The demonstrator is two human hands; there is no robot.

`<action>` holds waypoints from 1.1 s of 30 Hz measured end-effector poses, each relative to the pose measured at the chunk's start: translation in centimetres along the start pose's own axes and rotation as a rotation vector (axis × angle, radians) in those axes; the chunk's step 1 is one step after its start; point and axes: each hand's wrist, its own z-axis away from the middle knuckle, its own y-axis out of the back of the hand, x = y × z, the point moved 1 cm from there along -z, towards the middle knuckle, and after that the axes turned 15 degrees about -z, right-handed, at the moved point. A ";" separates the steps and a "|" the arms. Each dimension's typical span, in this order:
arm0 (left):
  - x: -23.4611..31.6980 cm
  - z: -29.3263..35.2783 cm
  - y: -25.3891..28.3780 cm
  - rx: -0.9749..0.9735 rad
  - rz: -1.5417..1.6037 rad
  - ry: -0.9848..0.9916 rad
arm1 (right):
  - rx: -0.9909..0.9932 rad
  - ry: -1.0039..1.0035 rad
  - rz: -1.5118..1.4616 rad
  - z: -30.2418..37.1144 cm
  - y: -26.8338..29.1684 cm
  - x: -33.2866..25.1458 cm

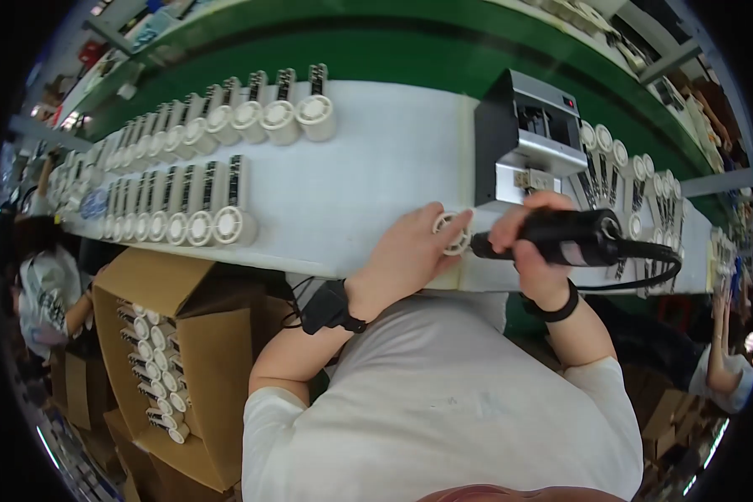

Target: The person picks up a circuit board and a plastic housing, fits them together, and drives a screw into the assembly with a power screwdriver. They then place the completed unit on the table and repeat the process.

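Note:
My left hand is closed on a white round part with a slotted face, held at the near edge of the table. My right hand wraps round a black corded power screwdriver lying roughly level. Its tip points left at the white part and comes close to its rim; whether they touch, I cannot tell. The cord loops off to the right. Just beyond my right hand stands a grey and black bench machine with an open front.
Two rows of white round-headed units with dark-patterned handles line the table's left side. More such units lie right of the machine. An open cardboard box at lower left holds several. Other people work at both sides.

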 end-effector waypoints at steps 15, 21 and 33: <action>-8.6 -3.6 3.1 0.347 -0.396 -0.074 | 0.399 0.223 -0.384 4.2 4.7 -4.0; -12.0 -10.2 1.2 0.457 -0.962 0.227 | 0.588 0.193 -0.449 6.5 6.8 -3.0; -4.8 -13.8 0.8 0.618 -0.768 0.118 | 0.732 0.198 -0.368 11.8 11.8 -2.3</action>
